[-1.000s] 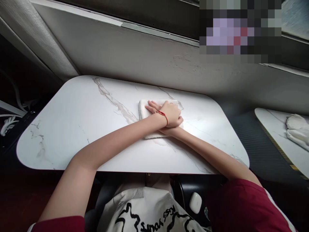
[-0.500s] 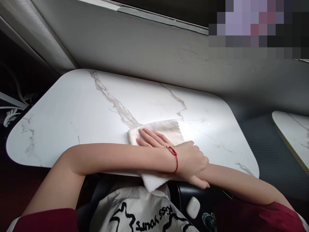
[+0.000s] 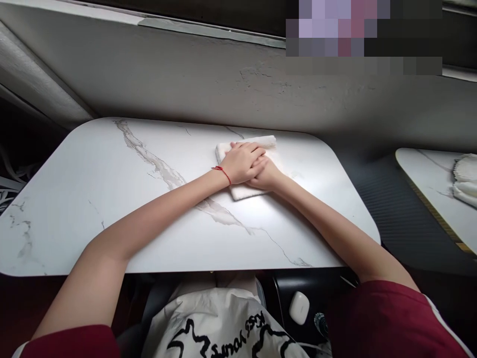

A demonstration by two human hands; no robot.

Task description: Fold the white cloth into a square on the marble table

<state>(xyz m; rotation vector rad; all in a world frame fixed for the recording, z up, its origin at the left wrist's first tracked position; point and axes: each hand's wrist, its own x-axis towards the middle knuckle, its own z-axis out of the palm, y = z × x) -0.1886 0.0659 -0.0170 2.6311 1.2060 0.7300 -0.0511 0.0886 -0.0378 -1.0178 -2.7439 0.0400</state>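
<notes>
A folded white cloth (image 3: 244,192) lies on the far part of a white marble-patterned table (image 3: 179,238). My right hand (image 3: 269,174) rests flat on the cloth, its fingers partly covered by my other hand. Laid across the back of it is my left hand (image 3: 242,163), fingers stretched out, with a red cord bracelet (image 3: 223,174) at the wrist. Both arms reach forward over the table. What lies under my palms is hidden.
A grey wall (image 3: 179,74) rises behind the table. To the right, a second marble-patterned table (image 3: 432,174) carries another white cloth (image 3: 467,176). Below the near edge, a small white case (image 3: 299,308) sits on a black surface. Cables show at far left.
Both hands have moved away from me with the cloth, from the table's near edge toward its far side. My left hand has shifted from the right wrist onto the right hand.
</notes>
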